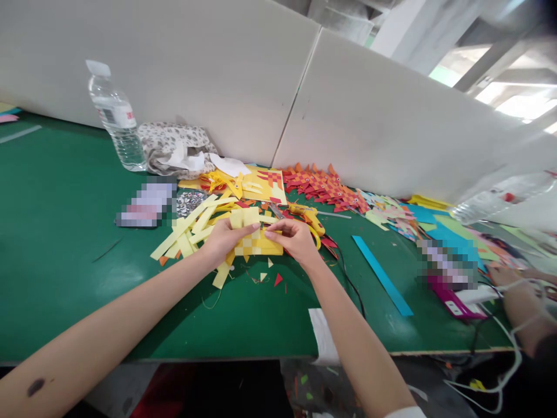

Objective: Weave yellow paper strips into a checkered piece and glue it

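Observation:
Between my hands, above the green table, is a woven piece of yellow and pale yellow paper strips (256, 244) in a checkered pattern. My left hand (224, 238) pinches its left side, the thumb lying along the top. My right hand (296, 237) has thumb and fingertips closed at a pale yellow strip on its upper right. Loose pale yellow paper strips (174, 239) lie in a heap beside my left hand. Just behind my right hand is a yellow glue gun (308, 216). Scissors (275, 210) show partly behind the woven piece.
A water bottle (116, 119) and a patterned cloth (176, 142) stand by the partition. Finished red-orange woven paper fish (324, 186) are piled behind. A phone (147, 202) lies left, a blue strip (382, 275) right. A black cord (351, 281) crosses the table. Another person's hand (507, 276) is far right.

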Action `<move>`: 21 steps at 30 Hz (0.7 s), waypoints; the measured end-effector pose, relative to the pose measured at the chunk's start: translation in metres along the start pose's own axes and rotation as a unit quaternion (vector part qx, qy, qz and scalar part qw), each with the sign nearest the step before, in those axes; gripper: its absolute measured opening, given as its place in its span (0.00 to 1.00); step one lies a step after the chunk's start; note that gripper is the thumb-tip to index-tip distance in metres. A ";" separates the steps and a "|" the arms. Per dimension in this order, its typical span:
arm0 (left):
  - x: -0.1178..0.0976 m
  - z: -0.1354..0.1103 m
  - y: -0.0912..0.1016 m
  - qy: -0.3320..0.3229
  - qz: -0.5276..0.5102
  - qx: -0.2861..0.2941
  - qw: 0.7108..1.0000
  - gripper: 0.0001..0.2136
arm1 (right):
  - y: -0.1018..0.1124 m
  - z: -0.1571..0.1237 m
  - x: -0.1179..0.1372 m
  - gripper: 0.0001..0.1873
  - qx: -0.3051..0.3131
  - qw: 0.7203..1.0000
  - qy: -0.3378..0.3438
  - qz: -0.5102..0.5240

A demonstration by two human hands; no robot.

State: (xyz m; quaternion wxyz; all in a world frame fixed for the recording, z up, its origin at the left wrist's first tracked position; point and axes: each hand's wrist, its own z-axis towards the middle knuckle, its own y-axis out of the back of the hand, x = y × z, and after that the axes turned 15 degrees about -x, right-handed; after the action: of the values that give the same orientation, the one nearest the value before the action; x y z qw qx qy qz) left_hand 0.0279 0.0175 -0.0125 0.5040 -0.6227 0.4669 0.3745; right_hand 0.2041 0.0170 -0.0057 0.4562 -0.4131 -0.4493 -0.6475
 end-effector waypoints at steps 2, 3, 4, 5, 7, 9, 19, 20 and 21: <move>0.000 0.000 0.000 -0.002 -0.002 0.004 1.000 0.16 | -0.001 -0.001 0.001 0.10 0.000 1.000 0.006 -0.002; 0.000 -0.001 0.000 -0.002 -0.003 0.007 1.000 0.16 | -0.001 -0.001 0.001 0.10 0.000 1.000 0.009 -0.005; 0.000 -0.001 0.000 -0.001 -0.003 0.009 1.000 0.16 | -0.001 -0.001 0.001 0.10 0.000 1.000 0.011 -0.008; 0.001 -0.001 -0.001 0.000 -0.002 0.011 1.000 0.16 | -0.001 -0.001 0.001 0.10 0.000 1.000 0.013 -0.011; 0.001 0.000 -0.001 0.001 0.001 0.013 1.000 0.16 | -0.001 -0.001 0.001 0.10 0.003 1.000 0.011 -0.015; 0.002 0.000 0.000 0.001 0.003 0.014 1.000 0.16 | -0.001 -0.002 0.002 0.10 0.004 1.000 0.010 -0.015; 0.001 0.002 0.002 0.007 0.017 0.026 0.999 0.18 | 0.000 0.000 0.003 0.15 -0.032 0.999 0.010 0.000; 0.001 0.002 0.002 0.007 0.018 0.026 0.999 0.18 | 0.001 0.000 0.003 0.16 -0.037 0.999 0.010 0.000; 0.002 0.002 0.002 0.007 0.018 0.025 0.999 0.19 | 0.001 0.000 0.004 0.17 -0.037 0.999 0.007 0.000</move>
State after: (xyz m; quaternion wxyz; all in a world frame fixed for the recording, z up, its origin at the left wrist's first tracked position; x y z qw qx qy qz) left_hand 0.0267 0.0188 -0.0148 0.5095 -0.6035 0.4909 0.3677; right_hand 0.2043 0.0158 -0.0016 0.4439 -0.4255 -0.4215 -0.6666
